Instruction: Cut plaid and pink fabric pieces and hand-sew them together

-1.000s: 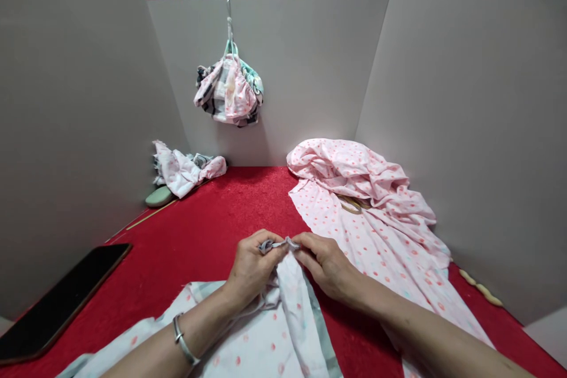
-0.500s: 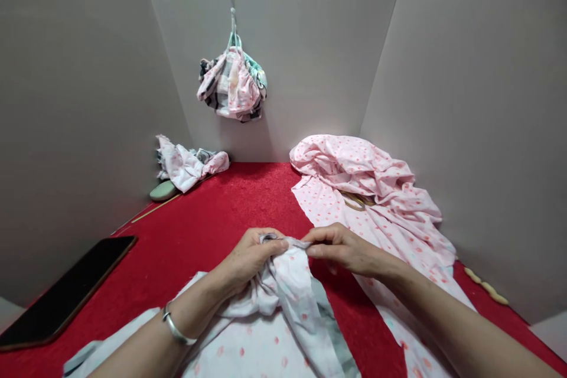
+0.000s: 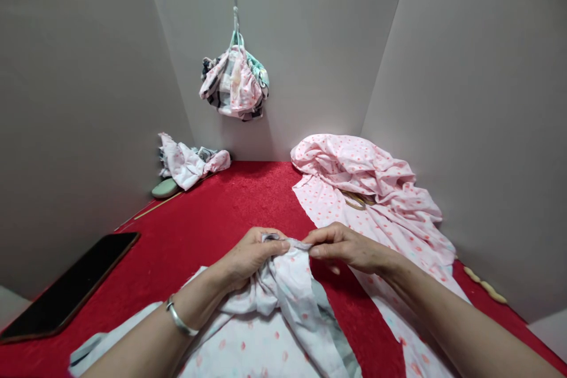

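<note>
Polka-dot cloth [image 3: 287,301] clenched in my left hand [image 3: 250,257]; my right hand [image 3: 348,248] pinches its grey-trimmed top edge between thumb and fingers, above the red worktop [image 3: 221,201].

Left hand [image 3: 252,257] can pass forward over red cover [image 3: 221,201]; pink sheet [image 3: 354,165] blocks rightward

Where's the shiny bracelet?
In the head view, the silver bangle sits on the left wrist, just behind the left hand, which grips the white dotted cloth.

Black tablet [image 3: 71,286], bundled clothes on a hanger [image 3: 233,84], pink dotted fabric [image 3: 354,168], red felt cover [image 3: 230,195]
</note>
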`<act>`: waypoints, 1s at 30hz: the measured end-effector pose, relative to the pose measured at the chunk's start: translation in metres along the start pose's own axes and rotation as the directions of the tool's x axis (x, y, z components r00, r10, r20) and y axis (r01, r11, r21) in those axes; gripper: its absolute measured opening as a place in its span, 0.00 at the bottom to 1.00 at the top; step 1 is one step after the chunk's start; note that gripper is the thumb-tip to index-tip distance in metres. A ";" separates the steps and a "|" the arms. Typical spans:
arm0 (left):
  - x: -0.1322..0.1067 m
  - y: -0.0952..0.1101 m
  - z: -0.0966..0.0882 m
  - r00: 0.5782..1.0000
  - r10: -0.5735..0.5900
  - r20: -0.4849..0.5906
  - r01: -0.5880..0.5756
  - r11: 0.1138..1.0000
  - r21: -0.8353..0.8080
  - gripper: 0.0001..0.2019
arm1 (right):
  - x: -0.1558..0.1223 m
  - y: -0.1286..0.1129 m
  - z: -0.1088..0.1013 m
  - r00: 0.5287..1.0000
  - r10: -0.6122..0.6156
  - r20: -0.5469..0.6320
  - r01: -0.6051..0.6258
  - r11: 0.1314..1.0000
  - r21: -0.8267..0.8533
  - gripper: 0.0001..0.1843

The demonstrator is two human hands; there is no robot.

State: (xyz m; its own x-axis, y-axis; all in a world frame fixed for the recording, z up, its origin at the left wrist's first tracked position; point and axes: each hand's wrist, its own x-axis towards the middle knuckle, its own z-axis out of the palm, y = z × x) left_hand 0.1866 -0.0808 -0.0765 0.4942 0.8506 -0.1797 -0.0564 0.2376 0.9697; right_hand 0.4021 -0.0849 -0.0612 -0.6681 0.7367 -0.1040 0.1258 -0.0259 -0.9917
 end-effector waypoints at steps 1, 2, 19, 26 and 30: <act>0.000 0.000 0.000 1.000 -0.006 0.005 0.006 1.000 -0.010 0.12 | 0.000 0.001 0.000 1.000 -0.001 0.004 0.001 1.000 0.006 0.15; 0.000 0.000 -0.001 1.000 -0.011 0.010 0.011 1.000 -0.019 0.12 | 0.000 0.002 -0.001 1.000 -0.004 0.006 0.004 1.000 0.014 0.15; -0.001 -0.001 -0.002 0.985 -0.103 0.136 0.114 0.991 -0.070 0.13 | 0.005 0.013 0.003 1.000 -0.003 0.009 0.002 0.991 0.134 0.12; 0.002 -0.007 0.005 0.992 -0.078 0.096 0.083 0.995 -0.051 0.13 | 0.016 0.027 0.019 0.988 -0.037 -0.153 0.071 0.971 0.226 0.16; 0.001 -0.003 0.002 0.993 -0.071 0.096 0.083 0.988 -0.129 0.12 | 0.016 0.024 0.019 0.983 -0.007 -0.182 0.061 0.954 0.293 0.23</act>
State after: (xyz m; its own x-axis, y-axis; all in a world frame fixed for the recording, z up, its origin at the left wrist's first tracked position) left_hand 0.1891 -0.0813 -0.0788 0.5778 0.7827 -0.2313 -0.1270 0.3662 0.9218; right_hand 0.3809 -0.0869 -0.0882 -0.5241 0.8477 -0.0819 -0.1357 -0.1781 -0.9746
